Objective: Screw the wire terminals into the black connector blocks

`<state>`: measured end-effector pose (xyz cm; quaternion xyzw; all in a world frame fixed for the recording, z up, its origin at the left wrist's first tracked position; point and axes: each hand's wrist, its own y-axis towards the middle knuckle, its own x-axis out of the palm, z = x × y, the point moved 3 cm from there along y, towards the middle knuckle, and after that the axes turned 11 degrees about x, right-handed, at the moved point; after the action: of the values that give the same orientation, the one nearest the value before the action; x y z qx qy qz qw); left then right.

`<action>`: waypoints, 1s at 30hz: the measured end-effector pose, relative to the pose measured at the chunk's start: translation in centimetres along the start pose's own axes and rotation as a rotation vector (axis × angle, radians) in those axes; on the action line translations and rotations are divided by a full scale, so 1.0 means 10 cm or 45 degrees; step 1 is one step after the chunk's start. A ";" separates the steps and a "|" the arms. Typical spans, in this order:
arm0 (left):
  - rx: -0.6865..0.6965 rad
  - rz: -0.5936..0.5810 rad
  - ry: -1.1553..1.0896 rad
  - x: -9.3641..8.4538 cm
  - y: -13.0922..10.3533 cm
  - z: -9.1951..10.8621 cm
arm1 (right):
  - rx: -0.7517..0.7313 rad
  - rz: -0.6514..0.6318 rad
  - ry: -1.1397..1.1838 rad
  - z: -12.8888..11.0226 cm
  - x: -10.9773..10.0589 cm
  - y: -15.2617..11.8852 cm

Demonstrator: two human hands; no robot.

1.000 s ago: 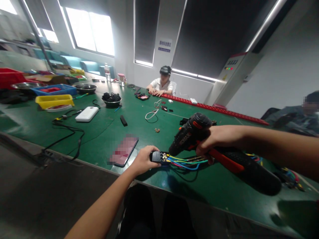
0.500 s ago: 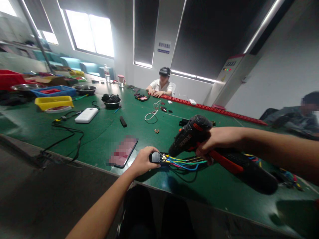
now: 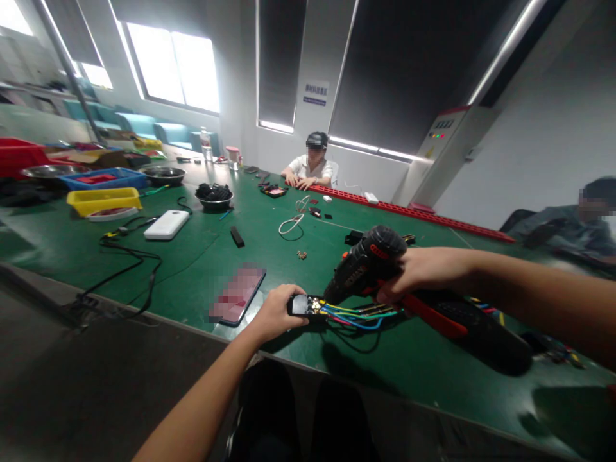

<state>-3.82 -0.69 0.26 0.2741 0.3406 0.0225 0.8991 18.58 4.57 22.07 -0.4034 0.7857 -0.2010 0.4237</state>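
Observation:
My left hand point(image 3: 279, 313) is closed around the left end of a small black housing point(image 3: 301, 306) with brass terminals inside, lying near the table's front edge. Yellow, green, blue and red wires point(image 3: 359, 316) run out of its right end. A black and red cordless drill point(image 3: 370, 256) is in the grip of my right hand point(image 3: 414, 276). The drill's nose points down and left at the terminals; whether its tip touches them I cannot tell. A phone point(image 3: 240, 296) lies just left of my left hand, and a little heap of brass parts point(image 3: 301, 255) sits beyond the housing.
A white power bank point(image 3: 167, 224), a black bar point(image 3: 237, 236) and a metal bowl of black parts point(image 3: 214, 197) are on the green table. Yellow point(image 3: 103, 199) and blue trays point(image 3: 103, 178) stand left. One person point(image 3: 310, 168) sits across the table, another point(image 3: 568, 224) at right.
Both hands, the housing and the drill stay almost in place. The drill's rear has shifted very slightly left and down. The person across the table has moved their hands a little.

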 end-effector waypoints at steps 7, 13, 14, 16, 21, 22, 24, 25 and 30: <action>-0.001 -0.003 0.019 -0.01 0.00 -0.01 | 0.035 0.019 -0.007 0.00 0.00 -0.01; -0.002 -0.024 0.028 0.00 0.00 -0.01 | -0.034 0.049 -0.047 -0.04 -0.02 -0.08; -0.006 -0.026 0.031 0.00 0.00 -0.01 | -0.031 0.047 -0.045 -0.04 -0.02 -0.09; -0.007 -0.029 0.032 0.00 -0.01 0.00 | -0.020 0.048 -0.038 -0.03 -0.02 -0.10; -0.001 -0.023 0.035 -0.01 -0.01 0.00 | -0.069 0.112 -0.086 -0.01 -0.05 -0.06; 0.000 -0.022 0.035 -0.01 -0.01 0.01 | -0.077 0.115 -0.103 -0.01 -0.05 -0.04; 0.005 -0.020 0.031 -0.01 -0.01 0.01 | -0.077 0.111 -0.125 0.00 -0.05 -0.01; 0.006 -0.018 0.029 -0.01 -0.01 0.01 | -0.075 0.108 -0.132 0.00 -0.04 0.00; 0.007 -0.012 0.024 -0.01 -0.01 0.01 | -0.094 0.097 -0.153 -0.01 -0.03 0.01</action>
<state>-3.86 -0.85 0.35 0.2749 0.3505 0.0200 0.8951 18.53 4.91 22.20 -0.3998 0.7805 -0.1309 0.4624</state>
